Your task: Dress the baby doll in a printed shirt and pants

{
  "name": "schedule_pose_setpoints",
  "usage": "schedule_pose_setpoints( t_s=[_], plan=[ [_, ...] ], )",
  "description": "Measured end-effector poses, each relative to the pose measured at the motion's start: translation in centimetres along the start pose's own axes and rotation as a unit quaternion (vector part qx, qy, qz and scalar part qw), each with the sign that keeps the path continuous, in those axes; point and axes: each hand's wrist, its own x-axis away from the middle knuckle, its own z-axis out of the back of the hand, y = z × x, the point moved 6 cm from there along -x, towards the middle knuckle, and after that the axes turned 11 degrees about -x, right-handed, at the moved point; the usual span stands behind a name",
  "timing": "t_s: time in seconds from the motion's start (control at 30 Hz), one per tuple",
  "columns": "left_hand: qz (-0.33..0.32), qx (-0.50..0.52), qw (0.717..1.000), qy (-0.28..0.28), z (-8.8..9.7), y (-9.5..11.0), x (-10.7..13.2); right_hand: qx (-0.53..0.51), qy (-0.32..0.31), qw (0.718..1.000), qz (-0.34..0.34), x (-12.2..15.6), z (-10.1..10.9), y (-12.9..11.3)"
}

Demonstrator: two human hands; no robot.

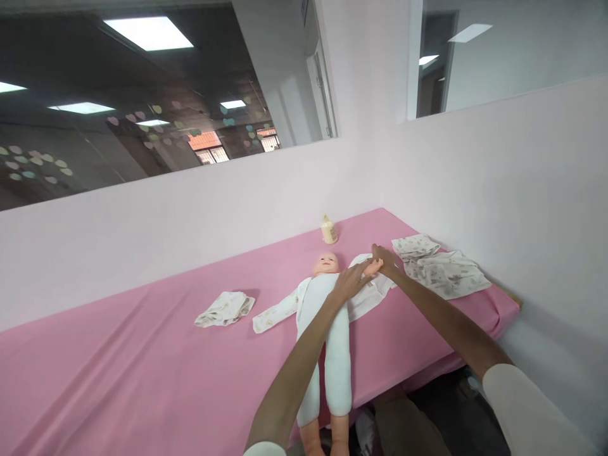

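Observation:
A baby doll (313, 310) lies on its back on the pink-covered table, head toward the wall and feet over the front edge. It has white legs and body; one arm, on the left side of the view, wears a printed white sleeve (277, 313). My left hand (350, 282) is closed around the doll's other arm, near the bare forearm. My right hand (386, 261) is at the doll's hand (374, 266), its fingers curled and partly hidden behind it. White cloth of the open shirt (368, 303) spreads under both hands and that arm.
A folded printed cloth (225, 309) lies left of the doll. A pale yellow pump bottle (329, 230) stands behind its head. More printed baby clothes (439, 269) lie at the right end of the pink table cover (156, 373). Walls meet the table behind and at right.

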Motion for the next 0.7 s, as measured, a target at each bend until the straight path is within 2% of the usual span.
schedule_pose_setpoints(
  t_s=[0.17,0.3,0.43,0.6,0.7],
  plan=[
    [0.045,-0.004,0.999,-0.03,-1.0,-1.0,-0.8,-0.041,-0.006,0.998,-0.057,-0.4,1.9,2.4],
    [0.075,-0.033,0.993,-0.09,-2.1,-1.0,-1.3,-0.076,0.024,0.995,-0.054,0.5,2.5,2.5],
    [0.102,-0.046,0.988,-0.102,-2.7,-1.0,-2.3,-0.083,0.059,0.995,0.0,2.6,2.4,0.5],
    [0.103,-0.059,0.986,-0.115,-3.2,-1.2,-2.8,-0.125,0.024,0.982,0.14,5.5,0.7,-1.8],
    [0.072,-0.062,0.986,-0.138,-3.5,-1.1,-2.7,-0.174,0.027,0.976,0.13,6.1,0.8,-0.7]
  ],
)
